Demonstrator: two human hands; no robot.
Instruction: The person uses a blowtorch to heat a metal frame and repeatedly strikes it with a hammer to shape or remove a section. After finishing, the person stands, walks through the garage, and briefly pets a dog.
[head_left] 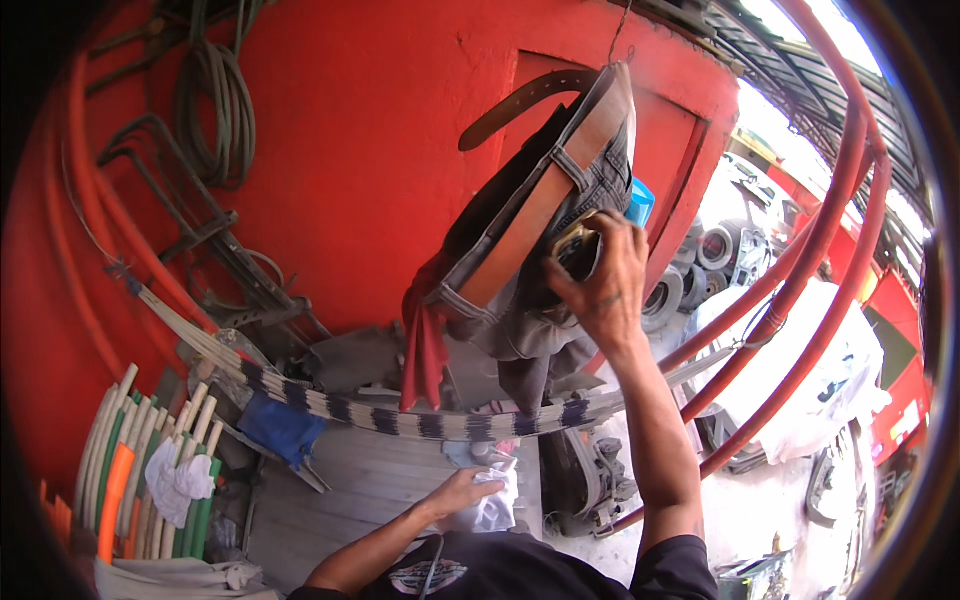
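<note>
Dark jeans (590,185) hang tilted from a wire, with a brown leather belt (525,235) threaded through their loops. The belt's free end curls out at the upper left. In front of the jeans, my right hand (612,275) is raised, its fingers curled round a dark object with a gold-coloured edge (574,243); its kind is unclear. Low down, near my body, my left hand (462,495) has closed on a crumpled white cloth (497,505). A red cloth (427,350) dangles beside the jeans' lower left.
A striped hammock (400,420) stretches across between red curved bars (800,270). Coiled hose (215,120) and a metal frame (215,235) hang on the red wall (370,150). Several pipes (125,470) stand at left. Tires (715,245) and a white-covered heap (815,360) lie at right.
</note>
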